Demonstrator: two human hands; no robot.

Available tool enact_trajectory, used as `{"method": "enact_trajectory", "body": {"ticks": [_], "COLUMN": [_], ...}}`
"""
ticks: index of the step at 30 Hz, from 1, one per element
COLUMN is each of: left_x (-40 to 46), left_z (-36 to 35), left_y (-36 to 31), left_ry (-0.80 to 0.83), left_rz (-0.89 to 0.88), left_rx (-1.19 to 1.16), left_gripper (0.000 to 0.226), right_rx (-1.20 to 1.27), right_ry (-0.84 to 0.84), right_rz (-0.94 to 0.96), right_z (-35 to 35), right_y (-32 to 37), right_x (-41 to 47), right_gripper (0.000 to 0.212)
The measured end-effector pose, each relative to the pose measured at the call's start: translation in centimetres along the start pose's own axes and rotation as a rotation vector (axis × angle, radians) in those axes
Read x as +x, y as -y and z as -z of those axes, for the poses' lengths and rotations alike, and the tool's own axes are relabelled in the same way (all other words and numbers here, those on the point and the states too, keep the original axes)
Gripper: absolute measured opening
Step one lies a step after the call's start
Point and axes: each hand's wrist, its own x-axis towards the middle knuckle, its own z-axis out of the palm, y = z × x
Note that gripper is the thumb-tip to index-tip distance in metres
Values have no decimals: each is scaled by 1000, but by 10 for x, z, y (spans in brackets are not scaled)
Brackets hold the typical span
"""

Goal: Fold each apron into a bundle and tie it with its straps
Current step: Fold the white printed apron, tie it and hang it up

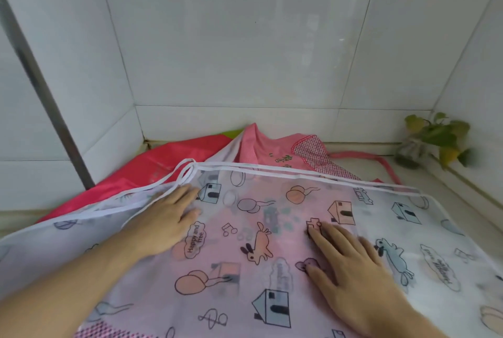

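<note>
A thin, translucent white apron printed with cartoon houses, rabbits and music notes lies spread flat across the lower half of the frame, covering most of the counter. Its white edge binding runs along the far side, and the white straps trail toward the left of the frame from a corner near upper centre.

Left hand: palm down at centre left, fingers straight and together, pressing flat on the printed apron just beside the straps; it grips nothing. Right hand: palm down at lower right, fingers straight and slightly spread, resting on the same fabric; nothing held.

Under and behind the printed apron a glossy red apron shows at centre left. A pink apron with a checked pocket lies bunched at upper centre against the white tiled wall; its pink strap extends right. A small green leafy plant sits in the right corner, somewhat blurred, possibly in a glass container.
</note>
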Motion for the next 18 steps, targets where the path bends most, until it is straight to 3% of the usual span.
{"method": "enact_trajectory", "body": {"ticks": [4, 8, 14, 18], "left_x": [16, 30, 29, -5], "left_z": [1, -6, -11, 4], "left_y": [16, 27, 14, -59], "left_ry": [-30, -42, -128, -157], "left_rz": [-9, -3, 93, 72], "left_rx": [54, 85, 66, -47], "left_gripper": [87, 89, 65, 56], "right_rx": [-23, 24, -2, -6], "right_ry": [13, 8, 19, 46], "right_rz": [1, -31, -42, -48], "right_z": [3, -12, -16, -14], "right_y": [-8, -14, -17, -17], "right_x": [16, 22, 22, 23], "right_gripper": [74, 66, 67, 69]}}
